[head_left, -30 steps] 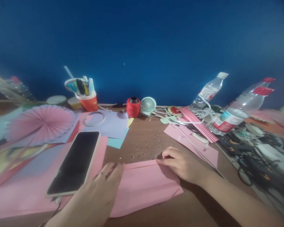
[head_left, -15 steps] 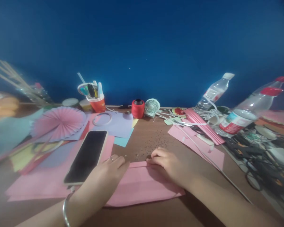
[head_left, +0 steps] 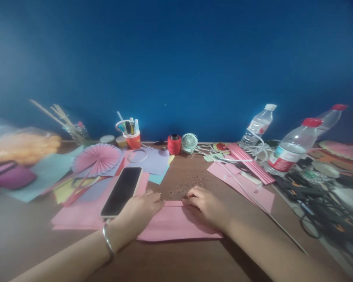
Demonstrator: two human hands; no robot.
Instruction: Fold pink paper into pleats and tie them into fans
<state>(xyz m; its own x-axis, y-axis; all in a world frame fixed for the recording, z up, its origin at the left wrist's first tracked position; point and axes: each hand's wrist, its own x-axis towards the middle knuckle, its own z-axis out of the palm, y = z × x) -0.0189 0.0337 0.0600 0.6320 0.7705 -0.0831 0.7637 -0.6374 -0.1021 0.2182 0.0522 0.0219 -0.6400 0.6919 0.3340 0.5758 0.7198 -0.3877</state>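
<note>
A sheet of pink paper [head_left: 179,225] lies on the table in front of me, with a narrow folded strip along its far edge. My left hand [head_left: 145,207], wearing a ring and a silver bangle, has its fingers closed on the left end of that fold. At the right part of the same edge, my right hand [head_left: 204,203] pinches the fold with bent fingers. Both thumbs are mostly hidden. Just left of my left hand, a smartphone [head_left: 122,192] with a dark screen rests on more pink sheets [head_left: 76,215].
A pink pleated paper fan [head_left: 98,159] and coloured sheets lie left. Behind stand a red cup of pens [head_left: 133,140], a red spool-like object [head_left: 174,145] and a small fan [head_left: 190,143]. Plastic bottles [head_left: 291,150], a pink pleated strip [head_left: 250,162] and cables are right. Dark crumbs [head_left: 191,180] dot the table.
The camera view has shifted, bringing more of the table's left side into sight. My left hand has slid slightly right along the fold; my right hand stays almost in place.
</note>
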